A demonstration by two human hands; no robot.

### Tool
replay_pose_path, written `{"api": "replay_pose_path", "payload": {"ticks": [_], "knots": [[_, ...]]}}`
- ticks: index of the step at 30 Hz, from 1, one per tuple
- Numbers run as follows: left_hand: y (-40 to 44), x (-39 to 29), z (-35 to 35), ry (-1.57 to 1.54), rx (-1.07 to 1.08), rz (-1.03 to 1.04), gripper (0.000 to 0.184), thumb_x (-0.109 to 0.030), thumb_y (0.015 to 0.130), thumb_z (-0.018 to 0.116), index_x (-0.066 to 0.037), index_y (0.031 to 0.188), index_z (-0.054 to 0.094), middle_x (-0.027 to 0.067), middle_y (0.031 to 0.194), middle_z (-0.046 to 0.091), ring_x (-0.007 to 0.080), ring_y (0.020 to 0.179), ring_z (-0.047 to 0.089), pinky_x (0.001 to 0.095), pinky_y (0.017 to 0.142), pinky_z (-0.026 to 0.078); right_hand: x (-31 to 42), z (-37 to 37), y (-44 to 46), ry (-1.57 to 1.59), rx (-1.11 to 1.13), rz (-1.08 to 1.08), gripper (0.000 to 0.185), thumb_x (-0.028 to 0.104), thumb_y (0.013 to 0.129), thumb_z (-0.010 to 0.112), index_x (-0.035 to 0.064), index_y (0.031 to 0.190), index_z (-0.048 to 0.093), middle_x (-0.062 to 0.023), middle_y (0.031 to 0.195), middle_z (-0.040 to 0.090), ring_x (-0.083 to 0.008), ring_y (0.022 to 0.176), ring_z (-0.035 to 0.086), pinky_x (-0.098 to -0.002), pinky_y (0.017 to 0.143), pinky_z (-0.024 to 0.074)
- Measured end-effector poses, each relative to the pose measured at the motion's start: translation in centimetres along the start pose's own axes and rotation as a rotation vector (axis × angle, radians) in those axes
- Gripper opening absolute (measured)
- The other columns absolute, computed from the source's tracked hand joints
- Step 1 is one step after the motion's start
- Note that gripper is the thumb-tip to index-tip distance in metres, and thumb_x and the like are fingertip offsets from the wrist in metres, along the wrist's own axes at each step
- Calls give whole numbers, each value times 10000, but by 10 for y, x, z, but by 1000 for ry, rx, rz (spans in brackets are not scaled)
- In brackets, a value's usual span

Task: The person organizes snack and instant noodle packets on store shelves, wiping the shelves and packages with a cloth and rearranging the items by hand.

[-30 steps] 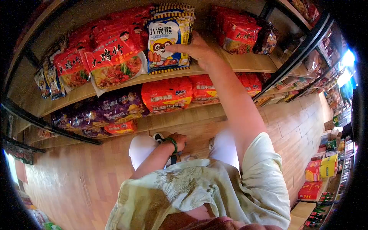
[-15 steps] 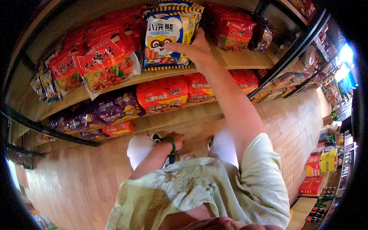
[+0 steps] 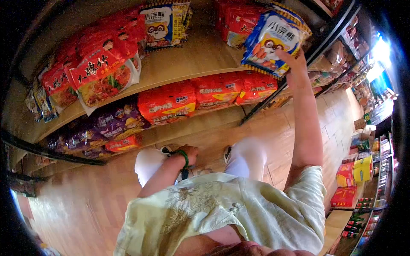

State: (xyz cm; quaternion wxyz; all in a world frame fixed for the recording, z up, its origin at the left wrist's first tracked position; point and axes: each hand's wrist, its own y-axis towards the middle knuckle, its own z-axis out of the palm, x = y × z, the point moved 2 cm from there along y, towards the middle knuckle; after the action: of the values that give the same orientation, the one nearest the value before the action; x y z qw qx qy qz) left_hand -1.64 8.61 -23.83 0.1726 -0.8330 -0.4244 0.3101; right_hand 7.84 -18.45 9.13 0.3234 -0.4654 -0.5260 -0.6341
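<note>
My right hand (image 3: pixel 294 64) is closed on a small stack of blue-and-white snack noodle packs (image 3: pixel 271 38) with a cartoon raccoon on the front. The thumb lies across the front pack, and most of the fingers are hidden behind the stack. The packs are at the right end of the upper shelf, in front of red noodle packs (image 3: pixel 237 25). More raccoon packs (image 3: pixel 160 27) stand farther left on that shelf. Low between my knees, my left hand (image 3: pixel 190 155) is curled in a loose fist, with a green bracelet (image 3: pixel 183 158) at the wrist. Nothing shows in it.
Red noodle bags (image 3: pixel 102 77) fill the left of the upper shelf (image 3: pixel 192 59). Below are red multipacks (image 3: pixel 166 102) and purple multipacks (image 3: pixel 119 121). A black shelf post (image 3: pixel 316 55) rises by my right hand. Boxes (image 3: pixel 348 175) and bottles stand on shelving at right.
My right hand has moved the raccoon packs rightward along the upper shelf, uncovering other raccoon packs and bare shelf board. The view has shifted slightly. My left hand stays between the knees.
</note>
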Motion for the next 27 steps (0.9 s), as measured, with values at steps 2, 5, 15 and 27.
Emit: {"api": "replay_pose_path", "payload": {"ticks": [2,5,15,27], "knots": [[6,0,4,-3,13,-3,409,-109,714,506,-95,1119,564,186,1110,587,359,1033,549,438,884,437,-6,-21,10,-56,-154,-21,657,102,669,778,29,1203,402,-100,1078,577,-197,968,578,-333,855,467],[14,3,12,-12,-16,35,370,-116,734,497,-75,1094,573,192,1098,588,357,1021,556,431,874,446,-34,-54,31,-275,-295,-67,721,127,640,804,4,1205,372,-121,1078,573,-201,958,581,-329,854,467],[25,2,16,15,-42,33,321,-143,770,477,-55,1064,573,189,1092,589,354,1027,554,431,863,452,-67,-56,49,-547,-532,-212,944,374,498,871,-69,1123,320,-207,1088,521,-275,994,531,-334,892,420],[1,-19,-17,11,0,68,315,-115,765,469,-58,1050,592,183,1084,593,346,1028,556,430,870,449,-60,-42,50,-700,-795,-24,1021,484,505,837,-134,1116,300,-267,1117,480,-332,1042,518,-363,923,413]]}}
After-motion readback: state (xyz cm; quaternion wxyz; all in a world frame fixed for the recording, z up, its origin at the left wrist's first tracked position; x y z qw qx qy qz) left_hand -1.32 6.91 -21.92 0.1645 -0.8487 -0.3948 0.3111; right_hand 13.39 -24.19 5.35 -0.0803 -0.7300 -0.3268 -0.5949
